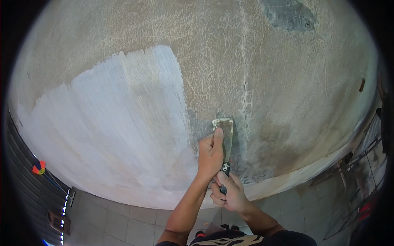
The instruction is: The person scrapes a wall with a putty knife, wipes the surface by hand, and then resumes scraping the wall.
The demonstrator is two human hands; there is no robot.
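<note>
Metal scraper (228, 147): right hand (231, 192) gripping handle (225, 167) below, left hand (210, 156) curled, thumb against blade (227, 128) above.

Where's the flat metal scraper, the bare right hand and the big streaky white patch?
Flat metal scraper (228, 138), head view, on its blade.
Bare right hand (234, 192), head view, middle.
Big streaky white patch (113, 112), head view, middle.

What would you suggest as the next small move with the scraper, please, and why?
Probably push the scraper slightly upward: the right hand holds its handle, the left hand is against its blade, and crackled tan coating lies just above the dark grey patch beside it.
</note>
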